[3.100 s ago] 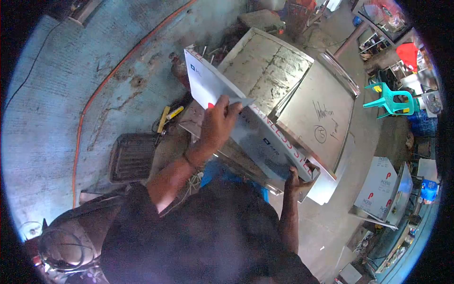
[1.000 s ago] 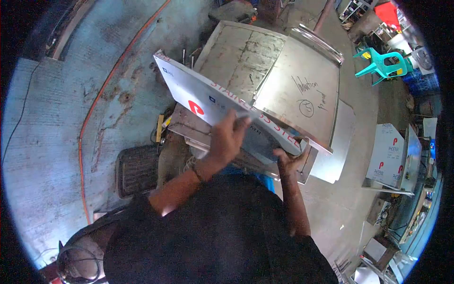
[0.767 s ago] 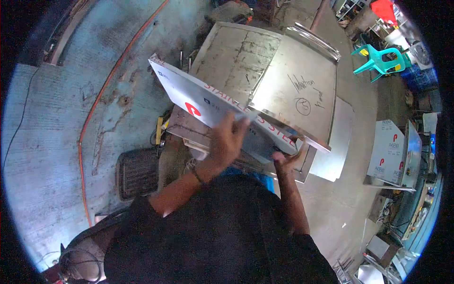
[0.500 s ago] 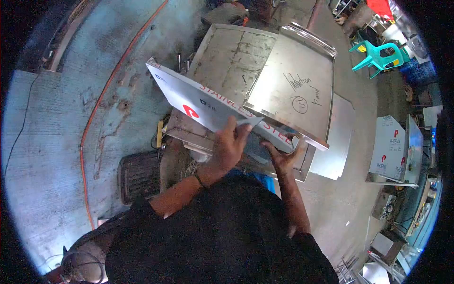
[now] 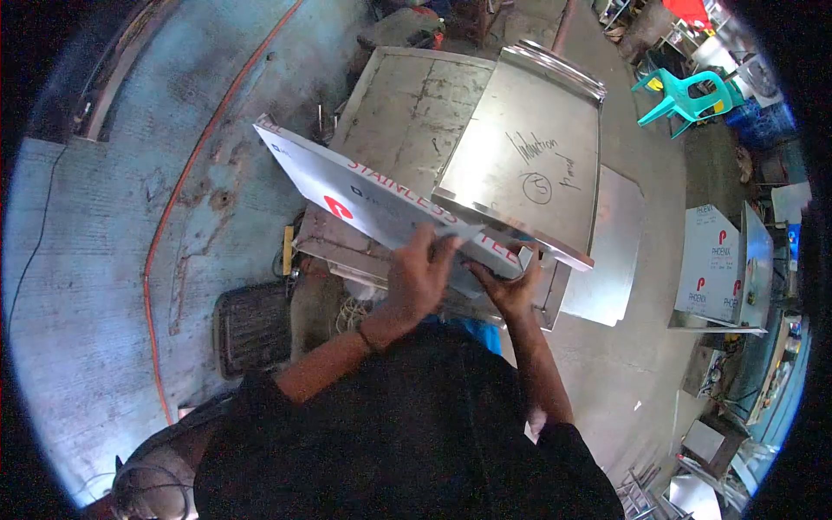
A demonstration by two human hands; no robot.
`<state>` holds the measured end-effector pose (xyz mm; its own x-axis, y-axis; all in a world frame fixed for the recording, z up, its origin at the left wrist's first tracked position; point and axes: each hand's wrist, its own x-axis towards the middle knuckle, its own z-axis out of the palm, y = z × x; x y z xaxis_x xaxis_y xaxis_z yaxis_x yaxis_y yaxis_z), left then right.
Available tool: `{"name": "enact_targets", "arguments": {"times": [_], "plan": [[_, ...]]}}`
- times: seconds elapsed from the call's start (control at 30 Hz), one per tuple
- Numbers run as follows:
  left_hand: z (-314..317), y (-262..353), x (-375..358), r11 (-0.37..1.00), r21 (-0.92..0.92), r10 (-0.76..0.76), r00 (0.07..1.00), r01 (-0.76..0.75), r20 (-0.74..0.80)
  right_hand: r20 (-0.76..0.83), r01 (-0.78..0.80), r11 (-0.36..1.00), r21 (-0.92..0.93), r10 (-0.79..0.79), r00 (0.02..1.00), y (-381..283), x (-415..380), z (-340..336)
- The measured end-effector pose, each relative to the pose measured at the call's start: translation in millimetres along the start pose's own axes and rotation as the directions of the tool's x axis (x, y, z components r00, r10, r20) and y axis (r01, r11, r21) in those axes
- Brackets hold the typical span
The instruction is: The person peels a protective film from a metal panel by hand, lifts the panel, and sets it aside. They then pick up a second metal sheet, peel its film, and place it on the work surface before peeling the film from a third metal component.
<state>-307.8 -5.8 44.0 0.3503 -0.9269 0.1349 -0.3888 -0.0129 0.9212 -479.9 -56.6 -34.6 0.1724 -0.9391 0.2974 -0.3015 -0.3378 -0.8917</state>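
A long folded stainless steel panel (image 5: 373,212), covered in white printed film with red lettering, is held tilted in front of me. My left hand (image 5: 418,276) is closed at its near face, fingertips pinched at a pale loose flap of the protective film (image 5: 468,231). My right hand (image 5: 513,290) grips the panel's right end, thumb on the near side and other fingers partly hidden behind it. Just beyond, a bare steel piece (image 5: 507,121) with black handwriting and a bent far edge lies on the metal worktable (image 5: 407,95).
A flat sheet (image 5: 611,251) sticks out right of the worktable. Farther right stand film-covered panels (image 5: 712,260) and a green plastic chair (image 5: 689,95). An orange hose (image 5: 160,234) runs along the bluish surface at left. A dark ribbed mat (image 5: 251,329) is near the worktable's left side.
The panel and both hands appear slightly lower and further left, along with the whole view. My left fingers have shifted a little along the panel; both hands keep their hold.
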Motion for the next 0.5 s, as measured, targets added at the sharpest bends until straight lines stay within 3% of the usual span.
{"name": "enact_targets", "arguments": {"times": [0.07, 0.13, 0.2, 0.23, 0.3, 0.4, 0.43, 0.5], "plan": [[-16, 20, 15, 0.967, -0.062, -0.254, 0.958, 0.248, -0.136, 0.060, -0.045, 0.999, 0.016, 0.044, 0.997, -10, 3, -7], [-8, 8, 11, 0.967, -0.126, -0.241, 0.953, 0.221, -0.182, 0.113, -0.090, 0.996, 0.027, 0.086, 0.990, -11, 4, -12], [11, 8, -12, 0.988, 0.137, 0.074, 0.997, -0.077, 0.026, 0.184, -0.089, 0.995, -0.033, 0.094, 0.979, -9, 6, -16], [10, 7, -9, 0.988, 0.136, 0.077, 0.997, -0.079, 0.022, 0.184, -0.084, 0.996, -0.033, 0.089, 0.979, -10, 9, -16], [5, 6, -4, 0.989, 0.040, -0.143, 0.989, 0.142, 0.030, 0.198, -0.115, 0.993, -0.013, 0.115, 0.973, -17, 8, -17], [10, 8, -8, 0.981, 0.042, -0.191, 0.981, 0.192, -0.026, 0.221, -0.105, 0.994, -0.041, 0.112, 0.969, -21, 10, -20], [19, 17, -13, 0.997, 0.070, 0.020, 1.000, -0.020, 0.004, 0.220, -0.106, 0.994, -0.041, 0.112, 0.969, -19, 8, -20], [20, 23, -9, 0.999, 0.047, 0.008, 1.000, -0.008, -0.012, 0.224, -0.124, 0.992, 0.015, 0.118, 0.967, -16, 7, -17]]}}
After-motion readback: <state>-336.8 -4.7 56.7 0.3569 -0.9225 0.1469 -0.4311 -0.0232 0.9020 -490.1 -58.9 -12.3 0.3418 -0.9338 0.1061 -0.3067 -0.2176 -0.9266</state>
